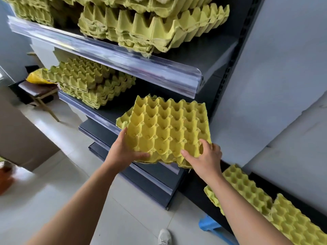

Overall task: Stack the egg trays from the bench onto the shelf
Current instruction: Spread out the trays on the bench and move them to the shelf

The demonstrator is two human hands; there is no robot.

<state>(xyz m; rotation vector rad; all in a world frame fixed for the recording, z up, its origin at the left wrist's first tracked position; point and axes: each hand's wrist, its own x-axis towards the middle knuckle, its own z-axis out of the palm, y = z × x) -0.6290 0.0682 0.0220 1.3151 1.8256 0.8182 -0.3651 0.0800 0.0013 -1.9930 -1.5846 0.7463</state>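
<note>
Egg tray (pixel 168 128), bright yellow pulp, cups up, sits at center frame, held tilted over the front edge of the middle shelf (pixel 115 110) of a dark shelving unit (pixel 208 55). Cannot tell if its far edge touches the shelf board.

Left hand (pixel 123 149) grips the tray's near left corner, thumb lying on top along the near edge, fingers hidden underneath. Right hand (pixel 205 156) grips the near right corner, thumb and a curled forefinger on top.

A stack of green-yellow trays (pixel 88 82) sits on the same shelf, left of center frame, apart from the held tray. A bigger stack (pixel 150 27) is on the shelf above, top of frame. Clear plastic strip (pixel 123 57) runs along that upper shelf's front edge.

Lower right: more yellow trays (pixel 256 200) lying overlapped on a blue bench (pixel 210 225), only its corner showing, right arm crossing over them.

Left edge: a wooden stool (pixel 39 92) with a dark seat and a yellow bag (pixel 35 76) on it. White shoe (pixel 164 236) on the pale tile floor (pixel 123 209), bottom center.
</note>
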